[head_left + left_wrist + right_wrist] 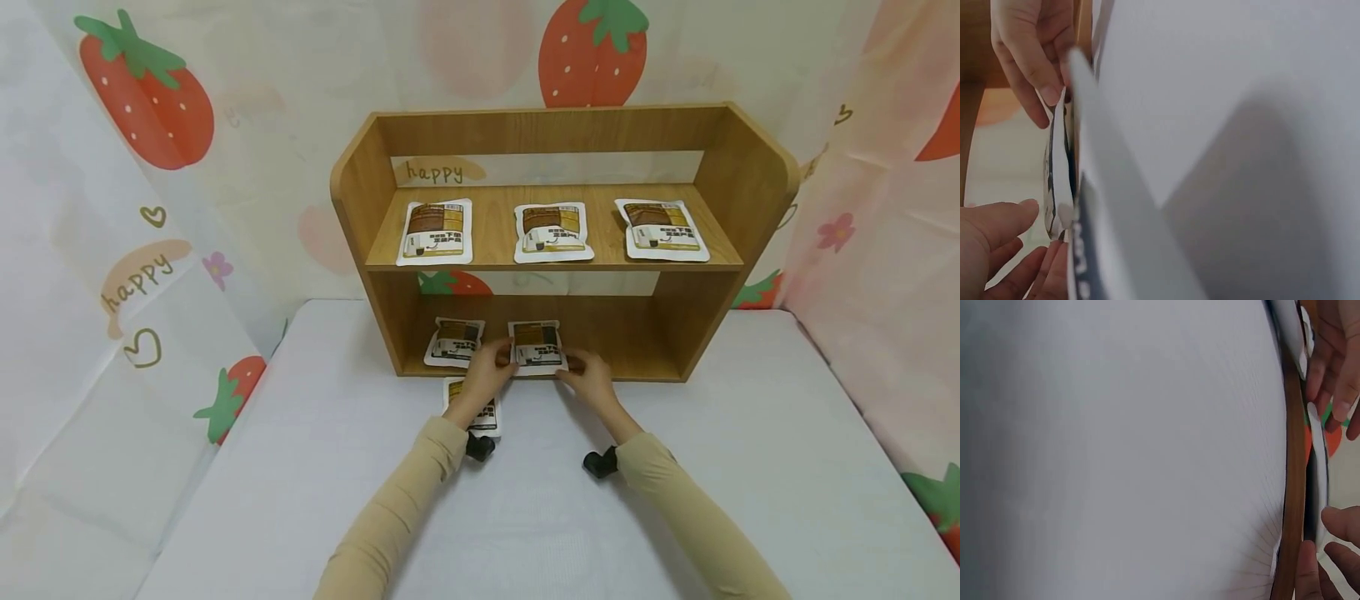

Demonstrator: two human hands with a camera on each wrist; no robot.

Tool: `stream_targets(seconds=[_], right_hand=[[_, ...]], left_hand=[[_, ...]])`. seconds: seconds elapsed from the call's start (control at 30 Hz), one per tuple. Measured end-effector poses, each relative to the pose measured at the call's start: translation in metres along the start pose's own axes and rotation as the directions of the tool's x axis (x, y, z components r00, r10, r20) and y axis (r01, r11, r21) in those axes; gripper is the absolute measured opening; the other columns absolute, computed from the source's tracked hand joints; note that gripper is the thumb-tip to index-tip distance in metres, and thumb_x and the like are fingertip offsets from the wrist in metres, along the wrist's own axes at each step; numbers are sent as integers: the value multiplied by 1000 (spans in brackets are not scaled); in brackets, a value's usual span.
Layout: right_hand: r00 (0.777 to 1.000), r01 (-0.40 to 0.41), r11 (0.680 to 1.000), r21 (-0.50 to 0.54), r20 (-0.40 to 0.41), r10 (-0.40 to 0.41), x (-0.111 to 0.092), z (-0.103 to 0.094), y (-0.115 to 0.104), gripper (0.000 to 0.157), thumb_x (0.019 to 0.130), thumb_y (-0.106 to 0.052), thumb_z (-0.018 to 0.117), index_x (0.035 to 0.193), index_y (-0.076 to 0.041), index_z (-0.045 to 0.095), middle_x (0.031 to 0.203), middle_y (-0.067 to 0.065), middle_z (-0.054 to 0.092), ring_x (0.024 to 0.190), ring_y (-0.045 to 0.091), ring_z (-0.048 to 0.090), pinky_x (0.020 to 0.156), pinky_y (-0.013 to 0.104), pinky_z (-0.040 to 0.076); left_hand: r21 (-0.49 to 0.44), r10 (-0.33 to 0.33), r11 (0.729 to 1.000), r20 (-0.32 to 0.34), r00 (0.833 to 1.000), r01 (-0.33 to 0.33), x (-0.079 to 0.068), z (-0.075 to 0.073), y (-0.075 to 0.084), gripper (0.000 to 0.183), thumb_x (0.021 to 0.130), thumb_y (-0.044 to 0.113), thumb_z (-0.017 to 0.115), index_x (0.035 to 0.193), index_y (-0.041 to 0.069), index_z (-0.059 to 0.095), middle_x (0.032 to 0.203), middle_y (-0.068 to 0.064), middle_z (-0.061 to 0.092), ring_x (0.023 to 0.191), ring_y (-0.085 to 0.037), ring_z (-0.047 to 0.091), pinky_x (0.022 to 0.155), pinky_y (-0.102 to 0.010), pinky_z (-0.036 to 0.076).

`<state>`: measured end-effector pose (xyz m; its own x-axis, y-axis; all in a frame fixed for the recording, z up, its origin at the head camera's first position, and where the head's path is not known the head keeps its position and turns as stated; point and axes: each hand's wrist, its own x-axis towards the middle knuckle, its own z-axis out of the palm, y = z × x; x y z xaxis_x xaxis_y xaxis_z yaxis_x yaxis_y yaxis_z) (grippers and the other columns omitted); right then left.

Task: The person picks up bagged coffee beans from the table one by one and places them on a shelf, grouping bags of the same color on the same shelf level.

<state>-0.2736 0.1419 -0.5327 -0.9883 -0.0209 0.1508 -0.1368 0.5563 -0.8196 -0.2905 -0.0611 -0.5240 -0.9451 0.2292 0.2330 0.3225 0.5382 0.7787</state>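
A white-edged food pouch (537, 346) with a brown and yellow print lies at the front of the lower shelf, between both hands. At its left edge is the left hand (489, 371); its thumb stands slightly off the pouch in the left wrist view, with the fingers close under that end. The right hand (588, 377) pinches the right edge, thumb (1342, 525) on one face and a finger on the other. To the left, another pouch (454, 342) rests on the same shelf. A further pouch (487, 417) lies on the table, partly hidden under the left hand and wrist.
The wooden two-tier shelf (697, 325) stands at the back of the white-covered table (750, 467). Three similar pouches lie on its upper board: a left pouch (435, 233), a middle pouch (552, 233) and a right pouch (663, 231). Strawberry-print cloth hangs behind.
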Motion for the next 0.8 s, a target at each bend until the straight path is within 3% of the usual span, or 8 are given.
stream_targets(seconds=[0.37,0.5,0.6,0.8], right_hand=[[999,37,999,21,-19,-36,-5,-4,-1,43,77,-2,71,117,7,59,105,26,62,92,35,63,83,43,50],[999,44,999,27,-15,-44,-7,-5,-3,41,77,-1,70,115,9,59,105,26,62,90,34,63,78,38,51],[999,48,999,22,-12,-48,-9,-6,-3,41,77,-1,70,115,9,59,106,26,61,90,34,63,77,36,52],[997,76,996,38,-16,-75,-13,-6,-3,42,77,-1,71,116,8,59,111,26,59,94,36,62,82,43,51]], left_hand=[[-65,59,996,-40,997,-62,-10,-9,0,40,87,5,63,125,-2,54,117,-18,58,90,-25,63,74,-29,54],[-94,80,992,-43,996,-84,-16,-15,-1,40,87,4,62,126,-2,53,119,-18,58,90,-25,63,75,-29,54],[-104,70,992,-34,997,-74,-20,-19,-3,41,88,7,62,127,0,53,120,-17,57,91,-24,62,77,-29,53],[-115,24,993,-41,999,-29,-32,-30,-5,40,90,12,61,128,3,52,122,-15,56,94,-22,59,81,-31,52]])
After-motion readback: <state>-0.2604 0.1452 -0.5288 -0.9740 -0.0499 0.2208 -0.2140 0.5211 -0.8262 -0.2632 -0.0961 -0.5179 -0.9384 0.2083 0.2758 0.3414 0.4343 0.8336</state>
